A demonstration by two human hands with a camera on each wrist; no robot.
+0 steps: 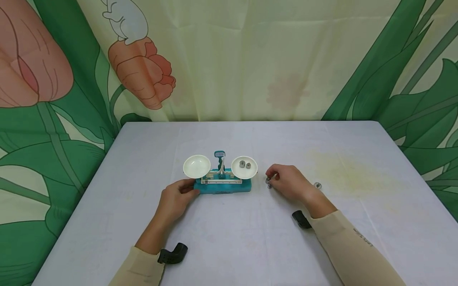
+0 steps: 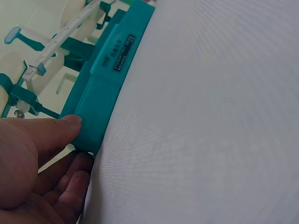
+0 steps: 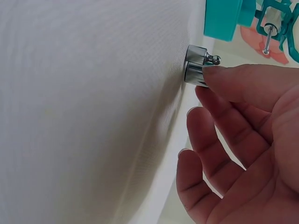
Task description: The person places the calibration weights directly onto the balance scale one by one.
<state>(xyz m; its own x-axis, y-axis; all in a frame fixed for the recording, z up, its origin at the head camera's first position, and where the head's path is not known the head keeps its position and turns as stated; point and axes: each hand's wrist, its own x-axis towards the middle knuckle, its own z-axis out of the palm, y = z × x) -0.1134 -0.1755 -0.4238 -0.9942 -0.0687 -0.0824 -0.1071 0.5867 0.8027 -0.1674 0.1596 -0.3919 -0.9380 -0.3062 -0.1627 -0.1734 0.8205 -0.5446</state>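
A teal balance scale [image 1: 223, 186] with two white pans stands on the table. My left hand [image 1: 178, 197] holds the left end of its base; in the left wrist view the thumb [image 2: 65, 128] lies on top and the curled fingers are at the end. Two small metal weights [image 1: 245, 164] sit in the right pan [image 1: 244, 175], while the left pan [image 1: 196, 167] is bare. To the right of the scale, my right hand [image 1: 290, 183] pinches a shiny metal weight [image 3: 194, 73] between thumb and index finger. A second knobbed weight [image 3: 196, 54] stands right against it on the cloth.
Another metal weight [image 1: 317, 185] lies on the table just right of my right wrist. A white cloth covers the table [image 1: 229, 238]. Behind its far edge hangs a printed curtain [image 1: 229, 59]. Black wrist devices [image 1: 173, 254] are worn on both arms.
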